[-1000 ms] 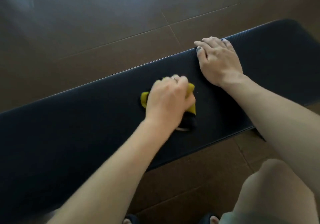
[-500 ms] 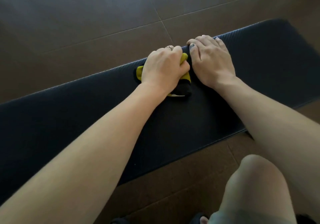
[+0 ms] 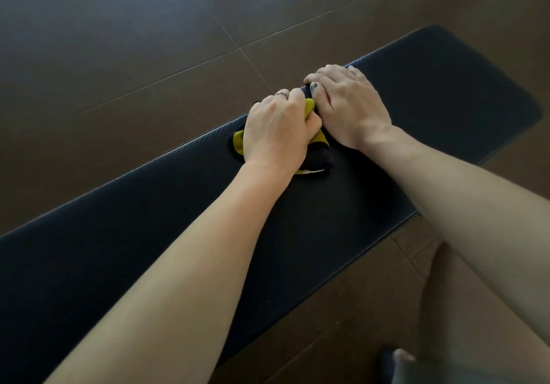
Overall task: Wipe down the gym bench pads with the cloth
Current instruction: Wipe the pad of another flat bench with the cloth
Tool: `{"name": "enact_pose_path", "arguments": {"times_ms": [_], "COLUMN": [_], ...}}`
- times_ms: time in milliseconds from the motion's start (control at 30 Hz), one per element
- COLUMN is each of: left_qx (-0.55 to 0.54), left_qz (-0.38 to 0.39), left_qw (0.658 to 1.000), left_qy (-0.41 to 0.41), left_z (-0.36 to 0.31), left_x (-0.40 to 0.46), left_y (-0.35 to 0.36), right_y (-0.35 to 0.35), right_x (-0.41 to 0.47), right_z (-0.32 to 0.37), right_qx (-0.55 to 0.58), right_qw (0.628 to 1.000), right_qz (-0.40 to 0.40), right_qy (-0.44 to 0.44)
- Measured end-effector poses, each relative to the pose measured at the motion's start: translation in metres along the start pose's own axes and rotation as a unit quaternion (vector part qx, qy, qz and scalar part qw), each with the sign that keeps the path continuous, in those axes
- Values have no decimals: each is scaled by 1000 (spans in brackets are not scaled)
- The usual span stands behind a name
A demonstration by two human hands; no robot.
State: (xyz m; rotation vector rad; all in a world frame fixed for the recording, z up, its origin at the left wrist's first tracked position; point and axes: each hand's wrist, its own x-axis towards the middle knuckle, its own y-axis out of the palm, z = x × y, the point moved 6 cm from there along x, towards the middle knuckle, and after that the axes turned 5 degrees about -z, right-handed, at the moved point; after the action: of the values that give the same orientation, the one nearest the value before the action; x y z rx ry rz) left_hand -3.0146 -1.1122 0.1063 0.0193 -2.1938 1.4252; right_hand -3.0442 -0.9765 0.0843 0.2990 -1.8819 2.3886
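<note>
Cloth [image 3: 316, 136]: yellow/black rag, bunched under my L hand, sitting on the bench pad [image 3: 166, 214] near its far edge, roughly mid-length. Yellow shows at L side and between the two hands; black fold + pale tag stick out toward me.
L hand [image 3: 278, 132]: grip clenched on the cloth, fingers curled over the wad, knuckles up, ring visible on one finger. Fingertips reach the far edge of pad.
Why bunched: my guess, a wad takes more downward pressure than a flat sheet, better scrub on textured vinyl.
R hand [image 3: 348, 105]: grip released, palm flat on pad, fingers spread and draped over the far edge. Holds nothing. Thumb side touching the cloth / L hand.
Why there: prob. bracing, steadies me + pad while L arm pushes.
Arms: both extended fwd, L forearm long and nearly straight, wrist low; R forearm comes in from the right, angled inward.
Pad: black, long, runs diagonally across view; brown tiled floor [image 3: 148, 41] around it.
Step (judged): wiping stroke at far edge.
</note>
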Motion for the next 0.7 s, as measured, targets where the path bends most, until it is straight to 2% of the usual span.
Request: {"name": "enact_pose_path", "arguments": {"times_ms": [233,400,500,567,633,700], "left_qx": [-3,26,55,70,80,87], "left_qz": [12,9,11,7,4,12], "left_qw": [1000,998,993,988,982,975], "left_qy": [-18,-60,-101,-138,-170,-204], "left_z": [2,0,0,1,-2,-9], "left_x": [-1,-2,-3,-4,-7,-14], "left_y": [0,-1,-1,-1,-1,-1], "right_y": [-1,1,1,-4,-12,-15], "right_x": [-1,0,5,14,27,40], "right_z": [1,3,1,-5,-23,-56], "right_qx": [11,16,67,91,67,32], "right_qw": [1000,1000,997,989,983,981], "right_qz": [-23,-9,39,94,131,150], "right_qy": [-16,-23,-28,-63,-114,-120]}}
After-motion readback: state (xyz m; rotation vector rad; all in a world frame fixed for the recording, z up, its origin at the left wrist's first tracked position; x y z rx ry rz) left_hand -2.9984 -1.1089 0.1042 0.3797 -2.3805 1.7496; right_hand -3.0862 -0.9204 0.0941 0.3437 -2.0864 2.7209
